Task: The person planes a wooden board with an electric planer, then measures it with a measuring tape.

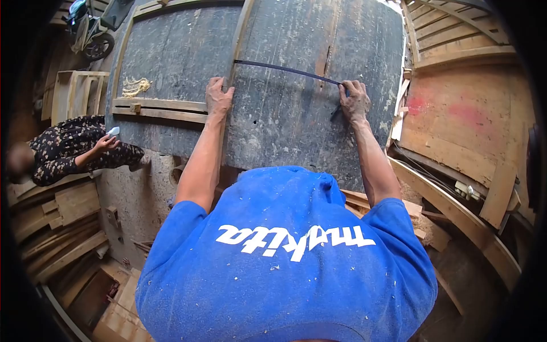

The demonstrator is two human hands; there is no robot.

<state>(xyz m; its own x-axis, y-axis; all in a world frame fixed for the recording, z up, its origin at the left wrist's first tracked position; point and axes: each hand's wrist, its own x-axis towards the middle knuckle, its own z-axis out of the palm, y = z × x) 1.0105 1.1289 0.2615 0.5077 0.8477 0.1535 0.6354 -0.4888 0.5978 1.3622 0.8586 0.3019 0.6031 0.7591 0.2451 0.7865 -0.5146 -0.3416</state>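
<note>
My left hand (219, 98) is closed on the long wooden bar (242, 35), its fingers curled at the bar's left side. A thin dark strip (285, 69) runs from that bar across the dark, worn tabletop (285, 125). At the strip's right end, my right hand (354, 101) pinches it between thumb and fingers. Its left end lies against the bar, above my left hand. Two parallel wooden slats (165, 108) meet the bar beside my left hand, with a small wooden block (135, 108) on them.
Pale twine (135, 86) lies on the tabletop at left. A seated person (74, 145) in dark floral clothing holds something white near the table's left edge. Wood pieces (74, 205) are stacked at lower left; boards (467, 114) stand at right. A motorbike (88, 34) is at upper left.
</note>
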